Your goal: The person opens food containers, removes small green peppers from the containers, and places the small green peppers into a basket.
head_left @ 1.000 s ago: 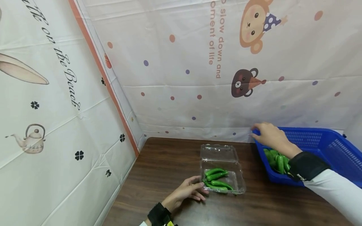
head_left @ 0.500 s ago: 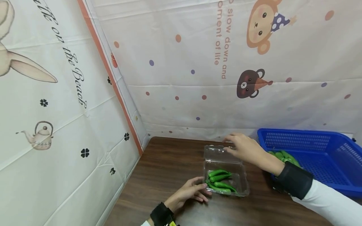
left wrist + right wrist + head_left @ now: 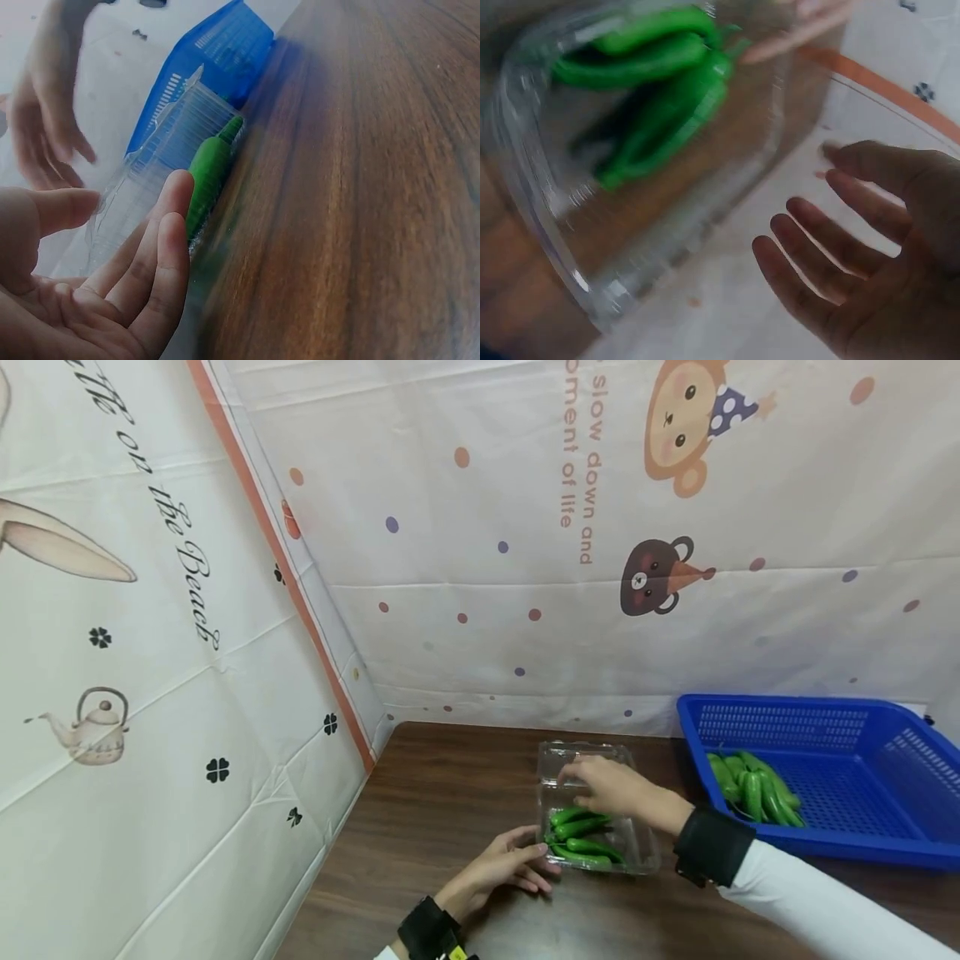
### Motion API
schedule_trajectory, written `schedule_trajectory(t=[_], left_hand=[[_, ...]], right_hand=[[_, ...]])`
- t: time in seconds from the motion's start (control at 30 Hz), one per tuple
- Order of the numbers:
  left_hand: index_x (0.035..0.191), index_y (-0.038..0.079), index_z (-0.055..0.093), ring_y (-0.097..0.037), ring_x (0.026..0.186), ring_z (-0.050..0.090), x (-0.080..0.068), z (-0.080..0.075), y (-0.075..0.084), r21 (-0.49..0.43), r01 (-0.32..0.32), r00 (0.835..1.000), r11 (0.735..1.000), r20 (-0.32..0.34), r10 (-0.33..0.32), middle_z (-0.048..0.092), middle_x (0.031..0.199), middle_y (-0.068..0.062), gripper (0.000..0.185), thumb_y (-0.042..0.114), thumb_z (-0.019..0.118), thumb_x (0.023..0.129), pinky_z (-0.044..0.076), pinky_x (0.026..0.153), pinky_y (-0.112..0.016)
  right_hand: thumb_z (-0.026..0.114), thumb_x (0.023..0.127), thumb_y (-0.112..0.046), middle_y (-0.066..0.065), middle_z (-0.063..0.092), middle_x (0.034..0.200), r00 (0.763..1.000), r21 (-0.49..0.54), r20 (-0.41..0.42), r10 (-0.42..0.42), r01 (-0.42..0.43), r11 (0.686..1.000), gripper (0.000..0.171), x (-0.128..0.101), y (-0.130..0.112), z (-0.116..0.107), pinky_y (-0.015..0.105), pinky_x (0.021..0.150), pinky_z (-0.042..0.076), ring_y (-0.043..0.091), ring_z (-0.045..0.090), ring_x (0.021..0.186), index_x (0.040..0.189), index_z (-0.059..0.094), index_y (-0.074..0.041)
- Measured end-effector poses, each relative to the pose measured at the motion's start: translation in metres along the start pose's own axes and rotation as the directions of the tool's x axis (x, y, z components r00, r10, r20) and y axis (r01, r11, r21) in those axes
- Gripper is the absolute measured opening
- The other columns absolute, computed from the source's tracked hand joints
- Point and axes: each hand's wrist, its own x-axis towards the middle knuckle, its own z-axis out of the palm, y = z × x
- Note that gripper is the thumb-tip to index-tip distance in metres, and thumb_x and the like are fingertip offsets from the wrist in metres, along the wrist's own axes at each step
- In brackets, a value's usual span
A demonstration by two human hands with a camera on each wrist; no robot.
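left hand sits low centre of the head view, palm on the dark wooden table, fingers straight and relaxed, tips touching the left wall of the clear plastic clamshell box. it grips nothing. left wrist view confirms: fingers flat against the box side, thumb apart at the frame's left edge.

right hand is over the box at centre frame, reaching in from the right, fingers loosely spread and holding nothing. right wrist view shows the palm open, fingers extended and splayed above the box, not touching it as far as the blur lets me tell.

box is open, lid laid flat toward the back wall, hinge side away from the person. green peppers in the box lie on their sides in the tray, roughly 4, packed together, stems toward the left. exact count is unclear, since the hand covers part.

blue basket is at right of frame, well apart from the left hand, just beside the box's right side. more green peppers in the basket are heaped in its left corner.

printed cartoon cloth backdrop covers the rear and left walls.
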Motion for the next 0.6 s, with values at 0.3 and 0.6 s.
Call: schedule_trajectory(t=[0.3,0.6], left_hand=[[0.16,0.001,0.023,-0.008,0.073,0.074,0.0,0.001,-0.001,0.005,-0.001,1.0,1.0,0.01,0.001,0.075,0.117,-0.021,0.076,0.036,0.06,0.104,0.06,0.069,-0.022],[0.16,0.0,0.023,-0.009,0.075,0.075,0.001,0.002,0.0,0.007,-0.006,1.0,1.0,-0.001,0.006,0.075,0.117,-0.021,0.075,0.035,0.06,0.104,0.06,0.069,-0.021]], right_hand=[[0.077,0.081,0.008,0.012,0.068,0.115,0.995,-0.087,0.085,-0.049,0.056,0.995,0.039,0.004,0.021,0.056,0.044,0.078,0.058,0.032,0.068,0.104,0.116,0.071,-0.01],[0.084,0.076,0.003,0.006,0.067,0.106,0.996,-0.146,0.051,-0.075,0.082,0.986,0.039,0.004,0.025,0.065,0.041,0.074,0.059,0.024,0.067,0.095,0.111,0.073,-0.011]])
